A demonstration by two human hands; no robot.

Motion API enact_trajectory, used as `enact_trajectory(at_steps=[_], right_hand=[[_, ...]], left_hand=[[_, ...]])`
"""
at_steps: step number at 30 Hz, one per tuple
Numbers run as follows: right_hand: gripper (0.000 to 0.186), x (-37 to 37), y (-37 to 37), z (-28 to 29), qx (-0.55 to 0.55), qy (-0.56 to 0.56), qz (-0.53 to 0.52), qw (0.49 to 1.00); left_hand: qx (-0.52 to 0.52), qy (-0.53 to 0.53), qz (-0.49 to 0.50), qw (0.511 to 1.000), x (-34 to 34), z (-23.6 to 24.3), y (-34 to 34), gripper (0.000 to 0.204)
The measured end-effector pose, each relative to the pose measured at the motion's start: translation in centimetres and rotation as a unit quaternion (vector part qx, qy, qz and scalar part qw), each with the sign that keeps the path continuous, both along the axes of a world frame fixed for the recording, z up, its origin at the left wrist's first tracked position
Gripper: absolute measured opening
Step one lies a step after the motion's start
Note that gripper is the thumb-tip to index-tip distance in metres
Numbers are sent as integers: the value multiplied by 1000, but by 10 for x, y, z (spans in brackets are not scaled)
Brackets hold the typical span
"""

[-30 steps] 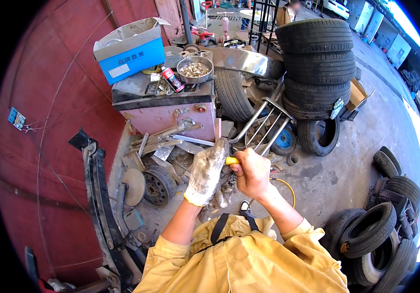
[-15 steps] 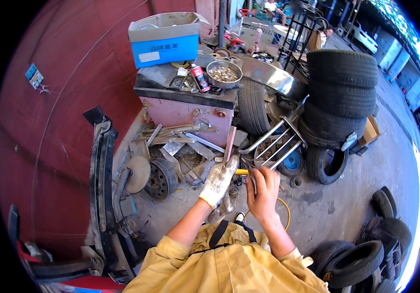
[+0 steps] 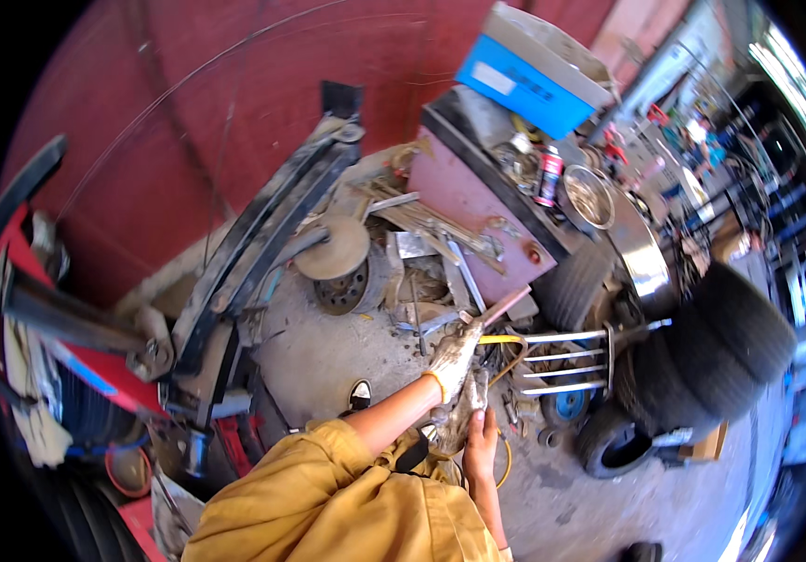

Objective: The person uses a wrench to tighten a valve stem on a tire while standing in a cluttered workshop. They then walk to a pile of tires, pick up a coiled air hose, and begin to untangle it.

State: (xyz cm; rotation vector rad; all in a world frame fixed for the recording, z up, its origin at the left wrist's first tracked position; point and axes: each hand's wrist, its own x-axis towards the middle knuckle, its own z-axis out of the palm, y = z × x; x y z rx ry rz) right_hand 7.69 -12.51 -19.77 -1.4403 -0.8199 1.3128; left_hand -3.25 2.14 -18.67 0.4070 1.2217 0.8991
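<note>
My left hand point(image 3: 454, 358) wears a dirty white work glove and is closed around a yellow-handled tool point(image 3: 502, 339) whose handle sticks out to the right. Just below it, my bare right hand point(image 3: 480, 438) grips a grimy grey glove point(image 3: 468, 405) that hangs against my left wrist. Both hands are over the concrete floor, beside a chrome bar rack point(image 3: 567, 361). My yellow sleeves fill the lower edge.
A pink metal cabinet point(image 3: 478, 201) carries a blue box point(image 3: 527, 86), a metal bowl point(image 3: 590, 197) and a spray can point(image 3: 546, 178). Scrap metal and a brake drum point(image 3: 347, 272) lie before it. Leaf springs point(image 3: 263, 225) lean at the left, stacked tyres point(image 3: 731, 337) at the right.
The view has swung and tilted toward the left. My right hand has dropped from beside the left hand to below it, with the grey glove in it.
</note>
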Motion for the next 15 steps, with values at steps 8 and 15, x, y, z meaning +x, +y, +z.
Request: enact_trajectory(at_steps=[8, 15], right_hand=[[32, 6, -1, 14, -98, 173, 57, 978], [29, 10, 15, 25, -91, 68, 75, 991]], left_hand=[[13, -29, 92, 995, -50, -8, 6, 52], [-63, -86, 161, 981, -60, -78, -5, 43]])
